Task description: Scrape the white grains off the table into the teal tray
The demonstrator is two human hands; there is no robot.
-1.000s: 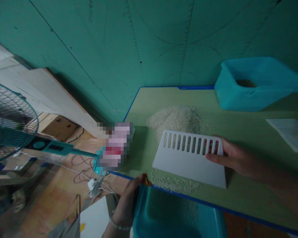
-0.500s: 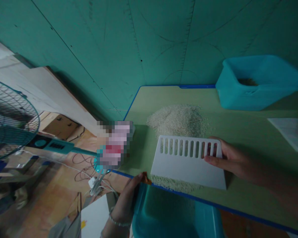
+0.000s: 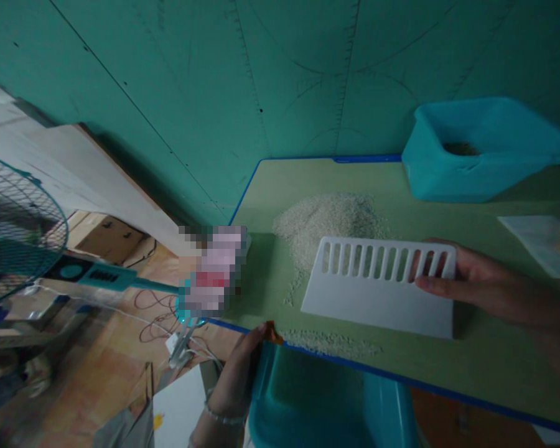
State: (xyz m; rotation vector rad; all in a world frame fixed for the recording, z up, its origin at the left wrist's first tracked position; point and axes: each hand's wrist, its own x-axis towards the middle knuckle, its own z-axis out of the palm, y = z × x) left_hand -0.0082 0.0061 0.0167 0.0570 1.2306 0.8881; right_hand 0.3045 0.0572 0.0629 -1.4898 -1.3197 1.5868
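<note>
My right hand grips a white plastic scraper board by its right end, thumb in front and fingers seen through the slots. The board leans over the green tabletop, in front of a heap of pale rice-like grains. A thin strip of the same grains lies along the table's near edge. Below that edge is a teal bin. My left hand, a beaded bracelet on its wrist, is closed at the bin's left rim; its fingers are mostly hidden. Its thumb tip meets a small orange-brown piece at the edge.
A second teal bin with some dark contents stands at the table's back right. Right of the board lies a white sheet. A pixelated pink object is at the left edge. A fan, cables and a cardboard box are on the left.
My right hand has drawn the board right and back from the near edge, uncovering the grain strip and some scattered grains by the heap. My left hand stays in place.
</note>
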